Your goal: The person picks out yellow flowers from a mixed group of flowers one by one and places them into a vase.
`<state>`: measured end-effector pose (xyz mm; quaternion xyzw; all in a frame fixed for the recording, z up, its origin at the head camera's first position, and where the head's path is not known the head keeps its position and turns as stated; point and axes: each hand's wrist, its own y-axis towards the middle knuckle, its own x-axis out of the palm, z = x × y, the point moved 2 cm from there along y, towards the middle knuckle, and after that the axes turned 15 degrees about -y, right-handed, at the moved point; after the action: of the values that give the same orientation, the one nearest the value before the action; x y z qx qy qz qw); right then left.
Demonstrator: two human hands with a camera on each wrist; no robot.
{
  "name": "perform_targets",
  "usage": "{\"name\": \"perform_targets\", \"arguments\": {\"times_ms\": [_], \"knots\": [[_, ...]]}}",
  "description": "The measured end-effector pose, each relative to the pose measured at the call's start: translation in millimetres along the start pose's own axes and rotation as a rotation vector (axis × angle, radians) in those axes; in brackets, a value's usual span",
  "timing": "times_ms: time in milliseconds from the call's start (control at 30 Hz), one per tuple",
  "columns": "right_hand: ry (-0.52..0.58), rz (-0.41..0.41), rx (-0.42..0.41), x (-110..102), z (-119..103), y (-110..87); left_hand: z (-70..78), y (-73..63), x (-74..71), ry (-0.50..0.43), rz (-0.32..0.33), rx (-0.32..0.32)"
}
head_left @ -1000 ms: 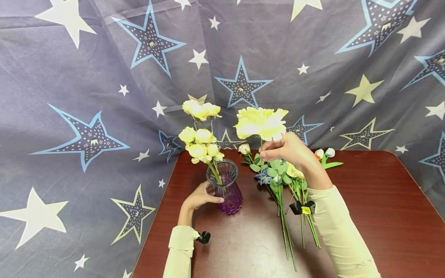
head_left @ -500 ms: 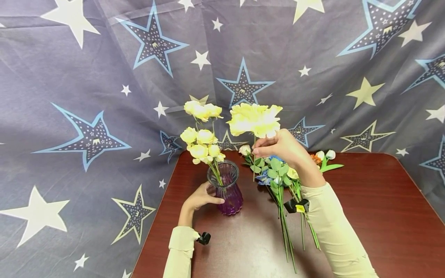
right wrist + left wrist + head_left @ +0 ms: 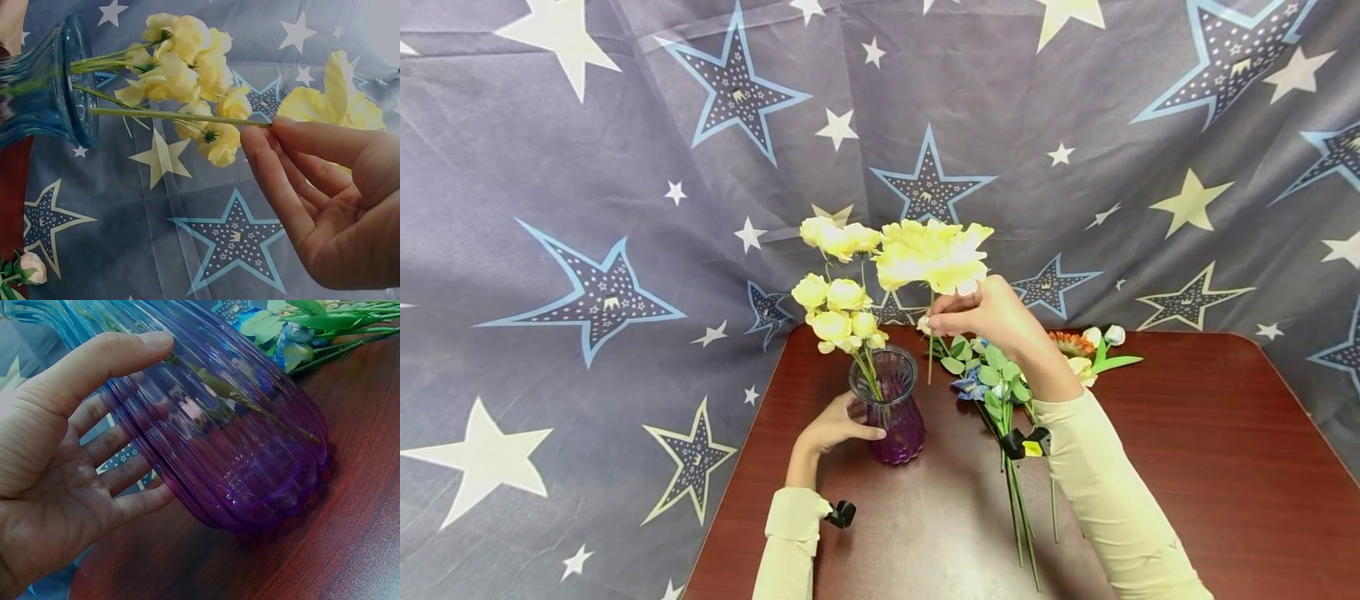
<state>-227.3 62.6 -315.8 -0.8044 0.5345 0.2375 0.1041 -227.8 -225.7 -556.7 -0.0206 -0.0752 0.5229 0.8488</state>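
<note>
My left hand (image 3: 838,427) grips a ribbed glass vase (image 3: 898,433), purple at the base and bluish at the neck. In the left wrist view its thumb lies across the near side of the vase (image 3: 250,456), the fingers behind. Several yellow roses (image 3: 842,310) stand in the vase, leaning left. My right hand (image 3: 1000,321) pinches the stem of a large yellow flower (image 3: 932,257) just below its bloom. That stem (image 3: 181,117) hangs upright, its lower end level with the vase rim and a little to its right.
Right of the vase lie green stems (image 3: 1017,500) with leaves and a blue flower (image 3: 972,385). Behind the right arm are an orange flower (image 3: 1071,342) and white tulips (image 3: 1105,336). A starry cloth (image 3: 625,125) hangs at the back edge of the brown table (image 3: 1210,450).
My right hand has moved left with the large yellow flower, bringing it close to the vase. More of the orange flower shows now. The left hand stays on the vase.
</note>
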Motion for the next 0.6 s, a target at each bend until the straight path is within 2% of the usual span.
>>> {"name": "perform_targets", "arguments": {"times_ms": [100,300,600], "knots": [[0.03,0.019,0.0,6,-1,1.2,-1.3,0.9,-0.5,-0.002,0.0,0.001],[0.022,0.058,-0.033,16,-4,1.8,-1.0,1.5,-0.4,0.006,0.008,0.001],[-0.01,0.046,-0.014,25,-4,1.4,0.6,2.0,0.0,0.016,0.013,-0.011]]}}
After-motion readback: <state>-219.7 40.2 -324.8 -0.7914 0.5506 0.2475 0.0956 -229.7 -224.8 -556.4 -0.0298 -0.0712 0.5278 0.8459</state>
